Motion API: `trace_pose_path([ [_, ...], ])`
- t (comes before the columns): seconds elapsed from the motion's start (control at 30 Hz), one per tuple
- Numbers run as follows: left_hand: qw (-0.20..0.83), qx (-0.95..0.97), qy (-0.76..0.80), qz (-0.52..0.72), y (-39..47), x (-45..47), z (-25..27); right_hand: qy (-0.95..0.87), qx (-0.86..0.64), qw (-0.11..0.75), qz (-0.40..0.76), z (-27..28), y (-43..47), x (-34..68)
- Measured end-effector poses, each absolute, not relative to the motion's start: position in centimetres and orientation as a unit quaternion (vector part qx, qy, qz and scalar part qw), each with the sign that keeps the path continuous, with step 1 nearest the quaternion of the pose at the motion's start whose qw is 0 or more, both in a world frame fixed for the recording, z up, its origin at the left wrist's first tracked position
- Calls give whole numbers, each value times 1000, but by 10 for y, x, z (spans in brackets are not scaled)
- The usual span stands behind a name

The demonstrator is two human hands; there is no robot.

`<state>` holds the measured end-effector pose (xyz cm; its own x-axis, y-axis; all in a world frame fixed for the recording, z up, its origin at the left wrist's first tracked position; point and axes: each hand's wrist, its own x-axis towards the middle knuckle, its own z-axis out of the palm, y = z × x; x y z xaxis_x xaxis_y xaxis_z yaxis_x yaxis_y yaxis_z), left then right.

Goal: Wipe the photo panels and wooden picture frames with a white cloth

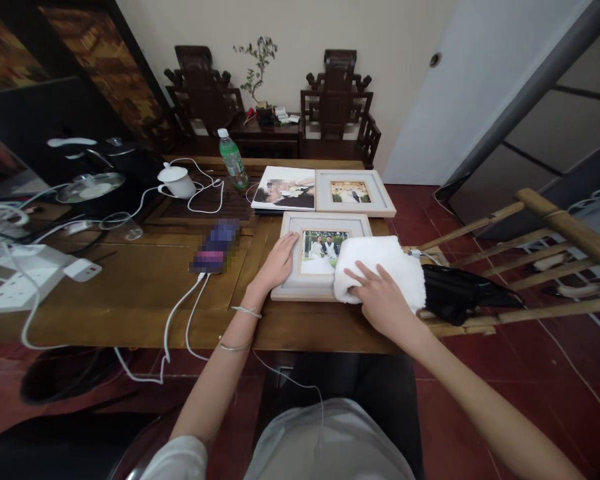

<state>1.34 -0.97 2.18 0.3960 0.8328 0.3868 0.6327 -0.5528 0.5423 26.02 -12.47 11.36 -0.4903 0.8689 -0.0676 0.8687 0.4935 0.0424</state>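
Observation:
A light wood picture frame (307,288) with a wedding photo (320,252) lies flat near the table's front edge. My left hand (281,259) holds its left side, fingers along the border. Bunched over the frame's right end is a white fluffy cloth (403,267). My right hand (377,293) grips this cloth from above with its fingers somewhat spread, pressing it against the frame. The cloth covers the frame's lower right corner and part of the photo. Behind it lie a second framed photo (383,200) and a white-edged photo print or album (295,175).
Left of the frame lies a phone (214,247) with white cables. Farther left are a power strip (17,287), a lidded white cup (177,181) and a pot (93,190). A green-labelled bottle (233,160) stands behind. A wooden rack (570,220) and black bag (455,290) are at right.

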Motion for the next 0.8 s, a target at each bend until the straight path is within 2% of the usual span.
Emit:
trace_pose_path([
  [0.17,166,808,440,355,-9,15,20,893,449,2,-16,104,-119,238],
  [0.37,175,806,446,347,-11,14,26,949,307,-48,-51,93,-101,198],
  [0.8,145,812,452,339,-15,18,26,900,423,12,-108,124,-122,287],
])
